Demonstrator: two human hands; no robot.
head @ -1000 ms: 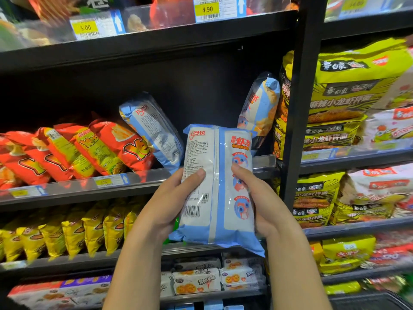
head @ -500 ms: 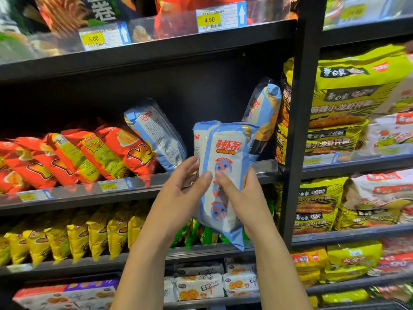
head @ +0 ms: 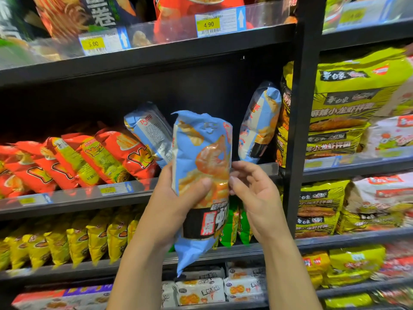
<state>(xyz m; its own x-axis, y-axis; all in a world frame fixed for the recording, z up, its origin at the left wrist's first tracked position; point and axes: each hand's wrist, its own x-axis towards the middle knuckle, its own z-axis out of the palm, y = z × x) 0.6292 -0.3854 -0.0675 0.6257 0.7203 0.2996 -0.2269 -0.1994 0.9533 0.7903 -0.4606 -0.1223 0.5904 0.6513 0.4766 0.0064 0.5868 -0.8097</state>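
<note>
Shop shelving all round you, black racks (head: pixel 156 52) packed with snacks. Far left on the middle shelf you've got red bags (head: pixel 125 153) leaning back in a row, with yellow bags (head: pixel 78 238) on the shelf below. Next along, a blue pack (head: pixel 149 133) leans against the reds.

Then your left hand (head: pixel 172 206): it's doing all the work. Its fingers wrap round the back of the bag (head: pixel 201 157) and the thumb (head: pixel 199 185) clamps across the front, so that's a proper full grip. The bag is upright, front side facing you, up in the air in front of the middle shelf rail and not resting on anything.

Your right hand (head: pixel 257 195) sits just beside it, loosely curled. Its fingertips (head: pixel 233 183) meet the bag's right edge, but I don't see them wrapped round it or pinching it, so call it a light touch at best.

Further right, a second pack (head: pixel 260 121) leans on the post (head: pixel 299 130), and past that are green-yellow noodle packs (head: pixel 353 113).

My read: you're mid-restock, with the bag turned face out and lined up. The next move is probably pushing it up and in between the two leaning packs. Steady the top with your right hand so it lands upright and doesn't knock either neighbour over.
</note>
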